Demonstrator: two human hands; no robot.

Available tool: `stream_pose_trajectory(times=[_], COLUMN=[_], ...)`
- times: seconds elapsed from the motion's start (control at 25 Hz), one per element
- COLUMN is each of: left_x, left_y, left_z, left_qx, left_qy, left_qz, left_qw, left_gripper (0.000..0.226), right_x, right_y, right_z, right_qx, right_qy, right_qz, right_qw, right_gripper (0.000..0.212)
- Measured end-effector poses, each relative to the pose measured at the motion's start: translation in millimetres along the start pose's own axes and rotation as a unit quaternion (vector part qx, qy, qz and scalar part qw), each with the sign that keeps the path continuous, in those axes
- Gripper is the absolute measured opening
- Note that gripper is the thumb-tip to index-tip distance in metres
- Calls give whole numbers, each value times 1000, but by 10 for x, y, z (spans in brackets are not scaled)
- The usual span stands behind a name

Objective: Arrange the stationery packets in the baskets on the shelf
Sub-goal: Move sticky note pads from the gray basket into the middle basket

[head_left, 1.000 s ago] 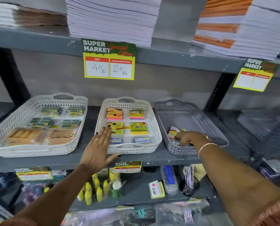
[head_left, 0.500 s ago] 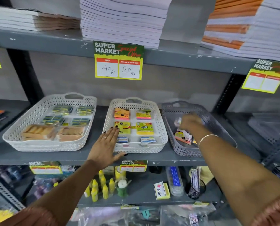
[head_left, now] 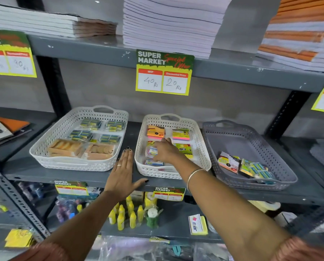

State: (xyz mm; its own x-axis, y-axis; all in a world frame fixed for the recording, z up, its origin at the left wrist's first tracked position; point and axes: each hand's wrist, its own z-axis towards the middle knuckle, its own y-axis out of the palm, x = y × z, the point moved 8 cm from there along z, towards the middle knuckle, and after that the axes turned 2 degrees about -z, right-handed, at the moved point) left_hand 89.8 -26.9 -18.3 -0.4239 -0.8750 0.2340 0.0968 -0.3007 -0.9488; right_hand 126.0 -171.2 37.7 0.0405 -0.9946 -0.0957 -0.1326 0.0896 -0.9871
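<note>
Three perforated baskets stand side by side on the grey shelf (head_left: 100,178): a white basket (head_left: 44,149) on the left, a middle white basket (head_left: 200,147) and a grey basket (head_left: 270,147) on the right.

Right hand (head_left: 165,150): positioned over the middle white basket, fingers closed around a small packet (head_left: 151,150) with a white, pink and blue face. The packet sits in the left column of that basket, just above another small packet (head_left: 153,162) near the front wall. A thin bangle (head_left: 194,175) circles the wrist.

Left hand (head_left: 122,174): laid flat on the shelf surface in the gap between the left and middle baskets. Fingers are extended and released, gripping nothing; the thumb is spread toward the shelf's front edge. The fingers lie just beside the middle basket's left wall; contact with it cannot be confirmed.

Middle basket contents: an orange packet (head_left: 155,131) and a yellow-and-pink packet (head_left: 181,133) at the rear, with a green-and-yellow packet (head_left: 183,149) partly hidden behind the right hand.

Grey basket contents: several loose packets (head_left: 242,166) piled at its front end; the rear portion is bare.

Left basket contents: four small green-and-yellow packs (head_left: 100,130) in two rows at the rear, two tan packs (head_left: 80,148) at the front.

A price card (head_left: 164,72) reading 40 and 20 hangs from the shelf above.
</note>
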Motion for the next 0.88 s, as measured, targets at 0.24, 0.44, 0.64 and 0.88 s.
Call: stream_pose_trajectory(times=[0.24, 0.44, 0.64, 0.88], left_x=[-167, -161, -162, -159], left_y=[304, 351, 338, 329], left_z=[-7, 36, 30, 30], left_qx=[-80, -71, -48, -38], left_qy=[21, 34, 35, 36], left_qz=[26, 44, 44, 32], left_qw=[996, 996, 997, 998], left_gripper=[107, 109, 108, 108], right_x=[-78, -41, 939, 2389], right_y=[159, 182, -512, -103], right_z=[45, 40, -101, -693], right_qx=[-17, -50, 214, 54], right_qy=[-1, -23, 128, 370], right_qz=[-7, 2, 95, -10], right_qw=[1000, 998, 964, 927], right_gripper=[54, 58, 40, 52])
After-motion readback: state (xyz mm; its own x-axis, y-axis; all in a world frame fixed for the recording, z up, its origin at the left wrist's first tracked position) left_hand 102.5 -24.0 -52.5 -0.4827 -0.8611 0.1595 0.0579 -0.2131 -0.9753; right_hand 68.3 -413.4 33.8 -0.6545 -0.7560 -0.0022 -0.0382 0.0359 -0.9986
